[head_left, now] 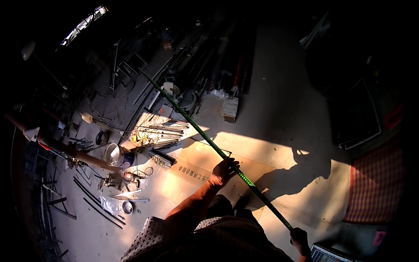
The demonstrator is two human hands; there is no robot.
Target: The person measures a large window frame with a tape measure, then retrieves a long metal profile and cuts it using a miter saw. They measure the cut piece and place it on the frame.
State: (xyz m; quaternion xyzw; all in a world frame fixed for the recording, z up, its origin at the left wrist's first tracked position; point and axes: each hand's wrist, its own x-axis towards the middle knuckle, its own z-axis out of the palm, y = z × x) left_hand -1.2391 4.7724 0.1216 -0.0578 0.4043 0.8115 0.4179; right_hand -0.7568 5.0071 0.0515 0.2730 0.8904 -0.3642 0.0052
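Observation:
A long, straight green-and-black pole runs slantwise across the view, from low on the right to far up on the left. Bright green marks show on the stretch just below my left hand, whose fingers are closed around the pole near its middle. At the near right end, my right hand is closed on the pole; deep shade hides most of its fingers. Below my left hand a flat sheet of brown cardboard lies on the floor by my feet.
On the left stand a white bucket and a small round can. Several metal bars lie in a sunlit pile. A pale block sits beyond the cardboard. To the right hangs a red checked cloth, above a screen.

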